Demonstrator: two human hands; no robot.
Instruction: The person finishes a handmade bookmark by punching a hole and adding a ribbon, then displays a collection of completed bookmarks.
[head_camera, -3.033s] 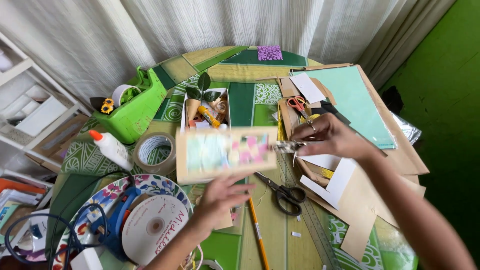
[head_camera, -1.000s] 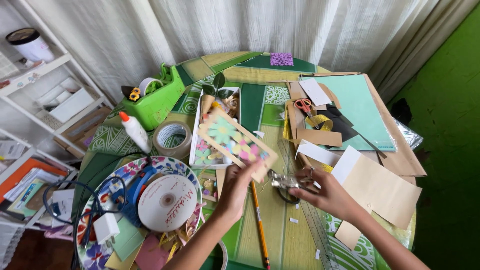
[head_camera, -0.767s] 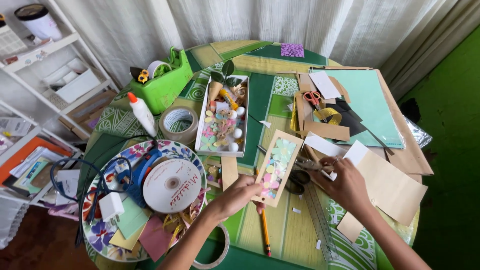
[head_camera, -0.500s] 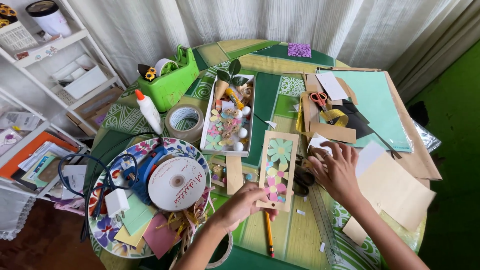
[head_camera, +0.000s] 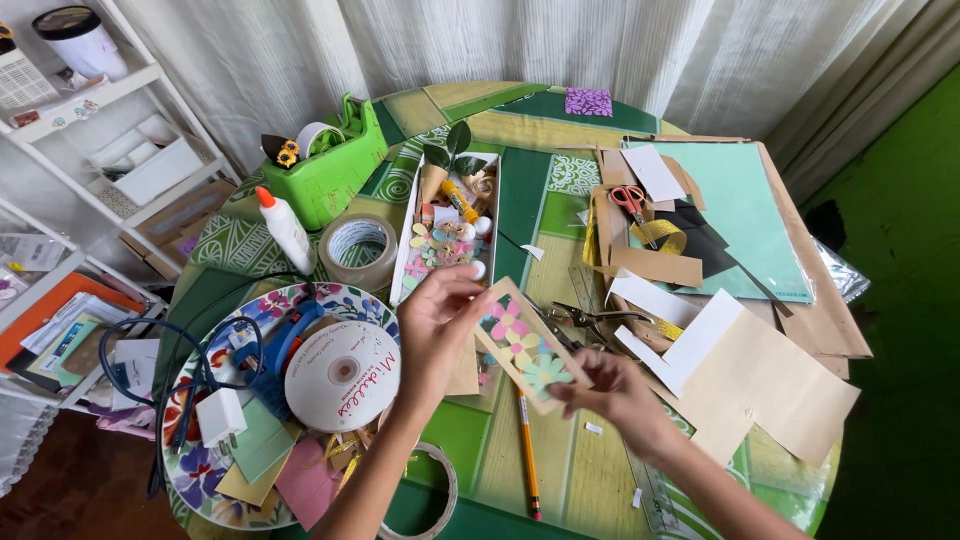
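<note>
Both my hands hold a narrow tan cardboard frame (head_camera: 525, 343) decorated with pink, yellow and teal paper flowers, tilted above the round green table (head_camera: 560, 470). My left hand (head_camera: 437, 322) grips its upper left end, fingers curled around the edge. My right hand (head_camera: 612, 392) pinches its lower right end. Under the frame lie a yellow pencil (head_camera: 527, 455) and dark scissors (head_camera: 585, 320). A long white tray (head_camera: 447, 222) of small paper flowers and craft bits sits just beyond my left hand.
A flowered plate (head_camera: 215, 480) at left carries a white ribbon spool (head_camera: 342, 375), a blue glue gun (head_camera: 285, 345) and paper scraps. A glue bottle (head_camera: 283, 228), tape roll (head_camera: 357, 250) and green tape dispenser (head_camera: 325, 165) stand behind. Brown, white and teal paper sheets (head_camera: 745, 330) with red scissors (head_camera: 630, 203) cover the right.
The flower frame has turned from nearly upright to a diagonal tilt. My right hand has come off the table and taken its lower end; my left hand moved up to its top end.
</note>
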